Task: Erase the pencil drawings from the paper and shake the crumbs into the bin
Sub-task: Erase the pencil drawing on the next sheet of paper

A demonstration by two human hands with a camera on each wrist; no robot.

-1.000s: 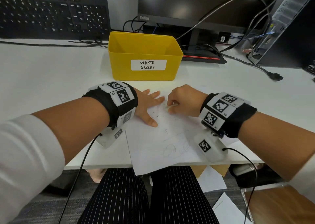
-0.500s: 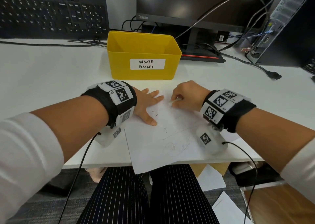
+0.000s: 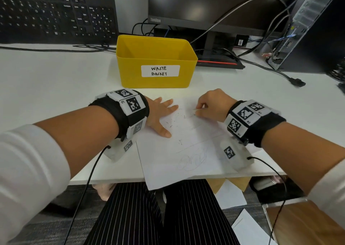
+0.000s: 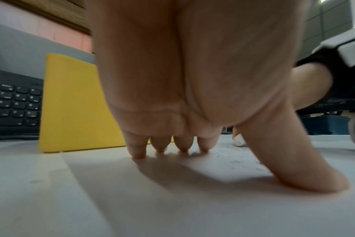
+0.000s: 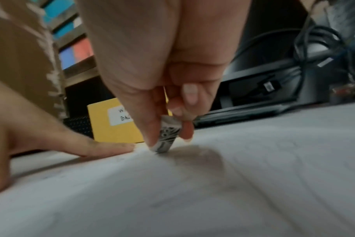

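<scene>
A white sheet of paper [image 3: 188, 151] lies at the desk's front edge, its near corner hanging over. Faint pencil scribbles [image 3: 192, 159] show low on it, and dark eraser crumbs [image 3: 169, 124] lie near its top. My left hand [image 3: 162, 114] presses flat on the sheet's upper left, fingers spread [image 4: 160, 147]. My right hand [image 3: 211, 104] pinches a small white eraser [image 5: 167, 137] in a printed sleeve, its tip down on the paper near the top edge. The yellow bin [image 3: 155, 61] labelled WASTE BASKET stands just behind the paper.
A black keyboard [image 3: 56, 15] leans at the back left, a monitor [image 3: 214, 5] with its stand behind the bin. Cables [image 3: 270, 67] and a computer case [image 3: 308, 24] fill the back right. Loose papers [image 3: 231, 198] lie on the floor under the desk.
My right hand has slid the eraser away from me and a little right, up toward the sheet's top edge. The left hand has stayed pressed on the paper.
</scene>
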